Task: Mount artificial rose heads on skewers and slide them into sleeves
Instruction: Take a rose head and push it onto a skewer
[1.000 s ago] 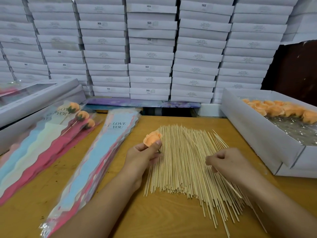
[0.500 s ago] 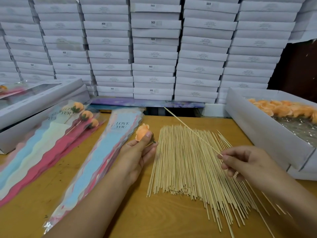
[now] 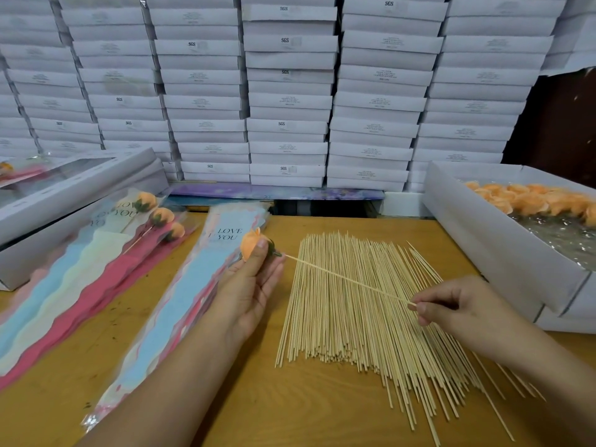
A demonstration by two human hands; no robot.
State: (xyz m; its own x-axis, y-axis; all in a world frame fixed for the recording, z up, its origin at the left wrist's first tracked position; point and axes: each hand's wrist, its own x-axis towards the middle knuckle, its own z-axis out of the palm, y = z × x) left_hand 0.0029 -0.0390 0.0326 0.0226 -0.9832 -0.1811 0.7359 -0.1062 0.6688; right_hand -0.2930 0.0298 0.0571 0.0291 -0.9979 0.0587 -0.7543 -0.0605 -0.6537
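Observation:
My left hand pinches an orange rose head with a green base, held over the top of a stack of blue "LOVE YOU" sleeves. My right hand pinches the blunt end of one bamboo skewer. Its tip points at the green base of the rose head and touches it. Below both hands lies a wide pile of skewers on the wooden table.
An open white box of orange rose heads stands at the right. Sleeved roses lie on pink and blue sleeves at the left, beside windowed boxes. Stacked white cartons fill the back.
My right hand lifted one skewer from the pile and swung its tip left to the rose base. My left hand shifted the rose head left over the sleeves.

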